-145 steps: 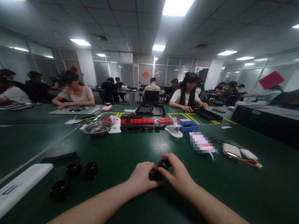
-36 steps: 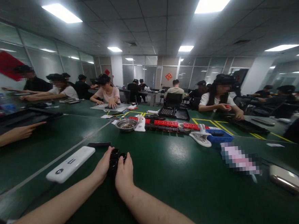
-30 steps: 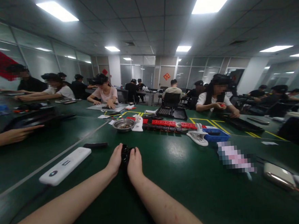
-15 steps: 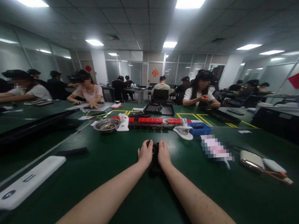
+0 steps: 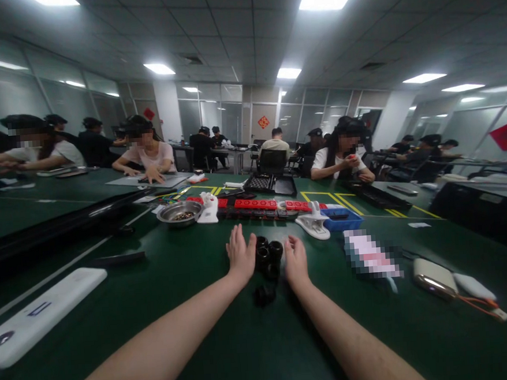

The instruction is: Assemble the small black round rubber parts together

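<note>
Just below the centre of the frame, a cluster of glossy black hollow pieces (image 5: 269, 258) sits between my 2 hands, 1 loose black piece (image 5: 264, 295) below it. My left hand (image 5: 240, 254) is spread, perhaps touching; my right hand (image 5: 296, 263), loosely curled, is apart; neither grips anything. The pieces look light, stiff and slippery, best pinched by their outer walls.

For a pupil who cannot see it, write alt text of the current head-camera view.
A bare left hand and right hand flank a cluster of glossy black round parts on a green table, with another black part nearer the camera. Beyond them are a metal bowl, a row of red pieces and a blue bin; people sit in the background.
</note>
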The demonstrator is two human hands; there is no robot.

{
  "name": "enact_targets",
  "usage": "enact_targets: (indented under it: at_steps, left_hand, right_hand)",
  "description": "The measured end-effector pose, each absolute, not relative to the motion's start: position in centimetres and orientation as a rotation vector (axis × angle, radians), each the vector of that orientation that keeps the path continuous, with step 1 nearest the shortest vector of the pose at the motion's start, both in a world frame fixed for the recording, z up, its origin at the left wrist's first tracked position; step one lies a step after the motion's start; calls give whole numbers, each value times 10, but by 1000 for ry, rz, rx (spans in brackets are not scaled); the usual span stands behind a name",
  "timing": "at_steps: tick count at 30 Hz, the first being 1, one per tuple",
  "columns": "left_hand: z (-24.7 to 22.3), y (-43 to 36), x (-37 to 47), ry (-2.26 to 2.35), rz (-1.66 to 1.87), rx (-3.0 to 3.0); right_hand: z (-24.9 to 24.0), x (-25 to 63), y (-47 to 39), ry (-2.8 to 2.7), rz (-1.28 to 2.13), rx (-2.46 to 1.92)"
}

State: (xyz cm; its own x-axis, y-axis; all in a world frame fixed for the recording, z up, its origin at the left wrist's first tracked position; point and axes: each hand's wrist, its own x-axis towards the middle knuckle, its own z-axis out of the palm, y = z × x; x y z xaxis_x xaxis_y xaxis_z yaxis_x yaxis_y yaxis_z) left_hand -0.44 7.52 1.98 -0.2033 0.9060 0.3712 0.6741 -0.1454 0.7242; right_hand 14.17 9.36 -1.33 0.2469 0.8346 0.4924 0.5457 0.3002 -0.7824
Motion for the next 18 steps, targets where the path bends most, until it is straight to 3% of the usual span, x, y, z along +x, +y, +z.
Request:
enact_targets:
  at_steps: [3, 9, 18]
  left_hand:
    - [33, 40, -29, 1614, 1182, 2101]
    - [29, 5, -38, 1301, 598, 2455]
    - [39, 1, -36, 1173, 449, 2414]
  right_hand:
    - [-7, 166, 70, -1637, 268, -1331]
    - [-3, 169, 48, -1974, 261, -1328]
    - [0, 160, 47, -2150, 271, -1334]
